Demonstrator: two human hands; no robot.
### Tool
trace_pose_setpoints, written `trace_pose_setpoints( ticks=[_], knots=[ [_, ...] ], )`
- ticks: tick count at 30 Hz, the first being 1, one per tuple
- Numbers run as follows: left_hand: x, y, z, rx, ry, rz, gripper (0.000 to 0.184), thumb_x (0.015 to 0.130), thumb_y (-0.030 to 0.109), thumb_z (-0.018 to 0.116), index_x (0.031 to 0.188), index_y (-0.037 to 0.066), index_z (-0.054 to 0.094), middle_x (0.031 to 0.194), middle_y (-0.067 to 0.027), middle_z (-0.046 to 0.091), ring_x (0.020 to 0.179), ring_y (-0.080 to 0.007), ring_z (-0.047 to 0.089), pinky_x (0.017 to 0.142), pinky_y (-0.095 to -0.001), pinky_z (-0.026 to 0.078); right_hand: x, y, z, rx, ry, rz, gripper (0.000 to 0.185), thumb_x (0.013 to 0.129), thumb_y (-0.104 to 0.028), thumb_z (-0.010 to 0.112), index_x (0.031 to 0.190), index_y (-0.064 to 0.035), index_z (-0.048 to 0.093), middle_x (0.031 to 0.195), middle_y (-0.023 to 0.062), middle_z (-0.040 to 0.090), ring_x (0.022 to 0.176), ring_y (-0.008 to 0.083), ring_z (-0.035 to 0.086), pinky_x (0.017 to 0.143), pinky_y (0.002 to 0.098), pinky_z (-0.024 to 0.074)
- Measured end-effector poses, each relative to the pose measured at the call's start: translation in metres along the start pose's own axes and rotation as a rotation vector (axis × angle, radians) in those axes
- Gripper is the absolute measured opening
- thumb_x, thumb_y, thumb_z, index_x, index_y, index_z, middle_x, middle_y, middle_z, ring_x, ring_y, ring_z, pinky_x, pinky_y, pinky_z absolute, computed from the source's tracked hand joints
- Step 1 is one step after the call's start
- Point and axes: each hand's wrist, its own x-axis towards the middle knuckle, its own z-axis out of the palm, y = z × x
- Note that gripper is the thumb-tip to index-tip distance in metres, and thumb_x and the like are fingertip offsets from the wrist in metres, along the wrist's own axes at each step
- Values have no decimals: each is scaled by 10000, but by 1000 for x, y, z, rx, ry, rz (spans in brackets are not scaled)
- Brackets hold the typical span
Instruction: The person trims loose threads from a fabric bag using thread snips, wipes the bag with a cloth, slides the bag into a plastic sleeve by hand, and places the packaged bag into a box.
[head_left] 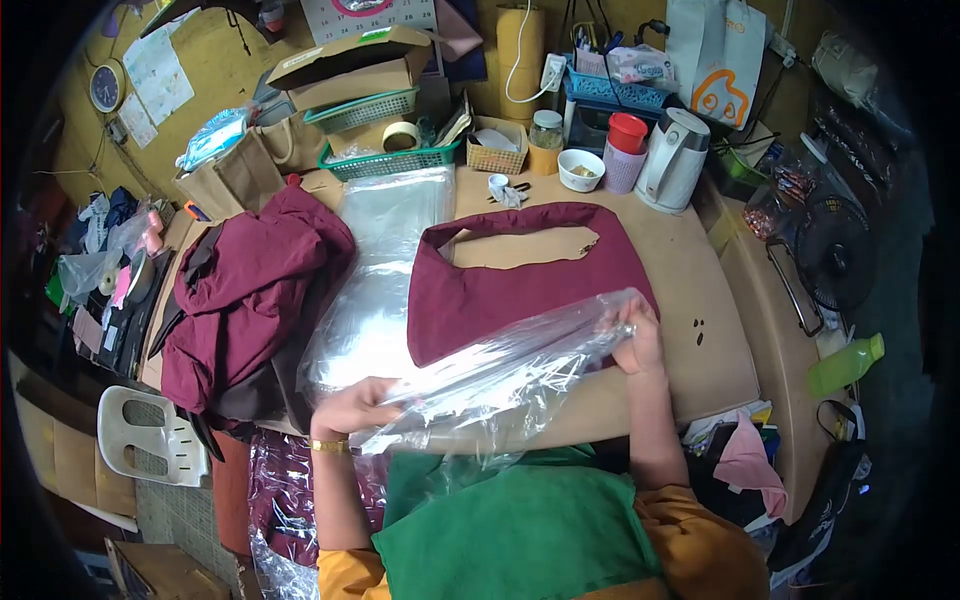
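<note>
A clear plastic bag [500,372] is stretched between my two hands above the table's near edge. My left hand [352,408] is closed on its left end, with a gold watch at the wrist. At the other end, my right hand [640,338] pinches the plastic near its upper corner. Just beyond it lies a maroon fabric shoulder bag [540,285], flat, its wide handle loop toward the back. The plastic covers part of its lower edge. A stack of clear plastic bags [385,270] lies left of the maroon bag.
Maroon and dark cloth [255,300] is heaped on the left of the table. Along the back stand green baskets [395,160], a jar [546,140], a white bowl [581,170] and a kettle [675,160]. A green bottle [845,365] and fan [835,250] are at right.
</note>
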Motion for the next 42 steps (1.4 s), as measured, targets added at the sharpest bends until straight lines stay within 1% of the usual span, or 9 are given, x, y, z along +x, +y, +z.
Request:
trace_pose_setpoints(
  ticks=[5, 8, 13, 16, 19, 23, 30, 39, 42],
  knots=[
    [15, 17, 17, -746, 884, 309, 217, 965, 248, 600, 964, 35, 642, 839, -82, 660, 689, -182, 597, 665, -354, 501, -2, 6, -17, 270, -245, 444, 228, 940, -250, 666, 854, -40, 690, 782, 63, 679, 684, 147, 641, 608, 303, 501],
    [1, -10, -15, -1159, 18, 532, 222, 951, 238, 628, 1018, 28, 640, 875, -61, 671, 712, -155, 602, 659, -301, 490, -11, 4, 4, -501, -357, 321, 162, 871, -176, 752, 782, -52, 696, 863, 79, 711, 715, 122, 646, 618, 307, 502],
    [-3, 13, 7, 109, 110, -306, 216, 925, 160, 611, 1040, -14, 668, 898, -29, 694, 736, -121, 604, 674, -264, 483, 6, 2, -4, 574, -238, 206, 370, 968, -443, 582, 808, -109, 590, 718, 64, 618, 605, 92, 549, 519, 244, 417],
    [2, 25, 23, -652, 982, 201, 256, 985, 292, 602, 915, 57, 676, 761, -52, 682, 697, -172, 651, 651, -313, 529, 3, -14, 19, -920, -589, 413, 222, 812, -126, 733, 1007, -22, 705, 813, 54, 690, 752, 87, 620, 666, 258, 494],
    [-3, 13, -12, -1518, 45, 435, 364, 998, 397, 546, 970, 48, 643, 812, -60, 683, 695, -141, 656, 618, -262, 547, -9, -10, 18, -732, -468, 437, 88, 853, -135, 706, 897, -58, 709, 890, 108, 715, 788, 144, 658, 701, 310, 525],
    [-13, 15, -2, 140, -41, -70, 237, 902, 189, 713, 1028, -9, 682, 846, -47, 687, 802, -166, 665, 705, -328, 542, 6, -1, 22, 74, 238, -174, 262, 982, -285, 565, 806, -95, 604, 681, 73, 650, 691, 148, 659, 607, 366, 548],
    [-18, 2, -12, -831, 630, 431, 154, 972, 212, 612, 1005, 63, 631, 893, -74, 681, 747, -175, 667, 675, -335, 576, -3, -16, 30, -901, -618, 468, 335, 963, -331, 596, 777, -55, 635, 765, 59, 675, 679, 154, 643, 608, 327, 522],
    [-43, -7, 2, -164, 327, -164, 395, 838, 178, 724, 1129, -67, 617, 897, -124, 720, 746, -189, 673, 730, -323, 525, 9, -9, 4, 655, -334, 209, 251, 956, -329, 594, 893, -88, 629, 661, 86, 625, 520, 126, 573, 460, 290, 451],
    [-43, -7, 8, -687, 659, 381, 316, 927, 259, 664, 1046, -33, 645, 712, -77, 653, 585, -185, 606, 603, -329, 506, -1, -17, 1, -460, -444, 481, 273, 917, -326, 664, 973, -59, 651, 642, 53, 618, 502, 85, 555, 425, 274, 414]
  ],
)
